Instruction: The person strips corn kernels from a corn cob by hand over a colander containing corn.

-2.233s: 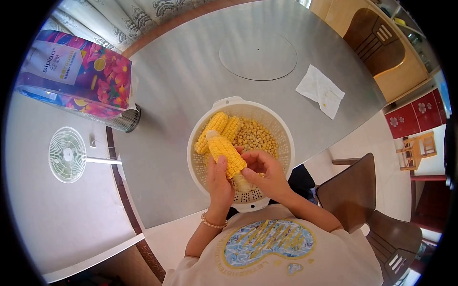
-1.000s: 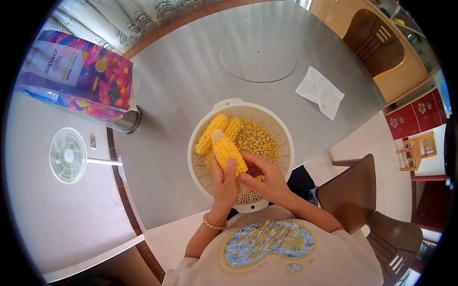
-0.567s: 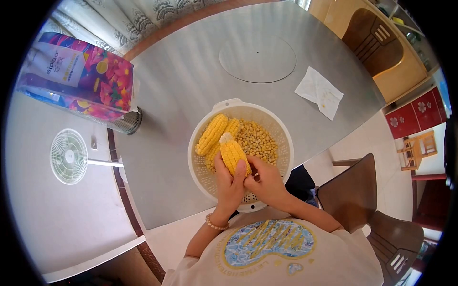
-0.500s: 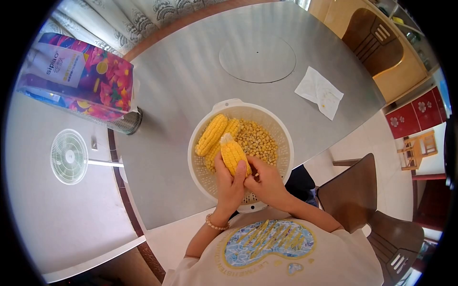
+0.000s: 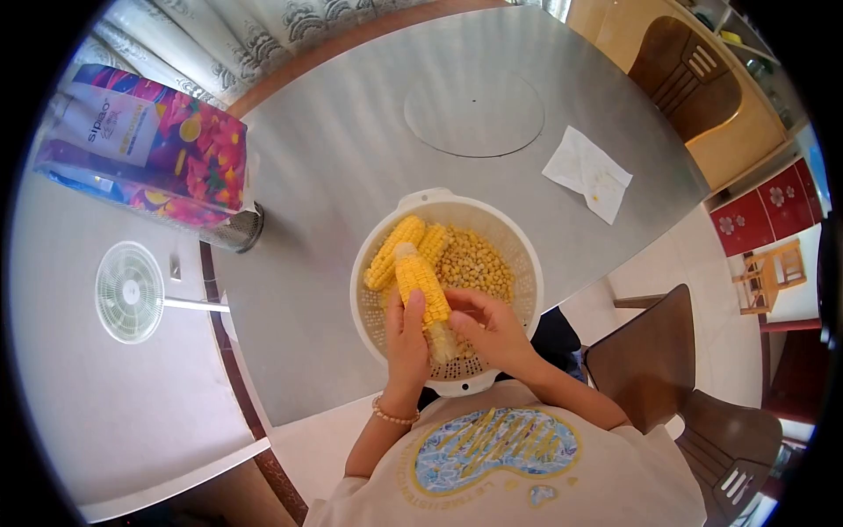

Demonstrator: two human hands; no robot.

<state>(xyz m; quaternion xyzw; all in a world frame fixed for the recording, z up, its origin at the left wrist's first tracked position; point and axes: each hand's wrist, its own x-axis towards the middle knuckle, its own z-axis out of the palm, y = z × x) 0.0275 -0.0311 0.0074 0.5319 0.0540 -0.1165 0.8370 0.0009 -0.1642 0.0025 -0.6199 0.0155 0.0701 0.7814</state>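
Note:
An ear of corn (image 5: 418,283) is held over a cream-colored colander (image 5: 357,294), tilted, with its bare, stripped end toward my body. My left hand (image 5: 408,351) wraps around its left side, thumb along the kernels. My right hand (image 5: 500,338) has its curved fingers against the ear's right side, thumb near the stripped end; the inside of the palm is partly hidden. Two more ears of corn (image 5: 392,255) lie in the colander's left part, one partly covered by the held ear. Loose corn kernels (image 5: 479,263) fill the right part.
The colander stands at the near edge of a grey table (image 5: 307,325). A crumpled white tissue (image 5: 587,171) lies at the right. A colorful tissue pack (image 5: 149,145) sits in a mesh basket (image 5: 241,230) at the left. A fan (image 5: 130,292) and brown chairs (image 5: 645,351) are around.
The held ear has shifted slightly and its stripped lower end now shows. My right hand has opened out from a tight pinch at that end, its fingers now along the ear's side.

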